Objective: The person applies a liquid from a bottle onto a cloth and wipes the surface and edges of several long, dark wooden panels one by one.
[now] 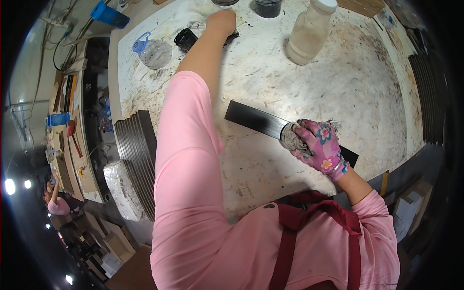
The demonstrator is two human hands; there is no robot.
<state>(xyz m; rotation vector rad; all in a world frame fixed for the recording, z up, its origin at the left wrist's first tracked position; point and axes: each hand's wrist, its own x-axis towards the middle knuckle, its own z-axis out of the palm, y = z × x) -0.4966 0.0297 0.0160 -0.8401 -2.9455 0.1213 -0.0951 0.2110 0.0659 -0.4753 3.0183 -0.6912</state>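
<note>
A long flat black strip (253, 119) lies slantwise on the stained white worktop (338, 87). My right hand (320, 146), in a pink flowered glove, presses a grey rag (291, 138) onto the strip near its right end. My left arm in a pink sleeve stretches far across the table, and my left hand (221, 21) rests on a small black object (186, 38) and some pale cloth at the far edge; what its fingers hold is hidden.
A tall cloudy plastic jar (309, 31) stands at the far right, a round clear container with a blue lid (152, 50) at the far left. Stacks of dark strips (137, 154) lean at the left edge and lie at the right (427, 96). A dark cup (267, 7) sits behind.
</note>
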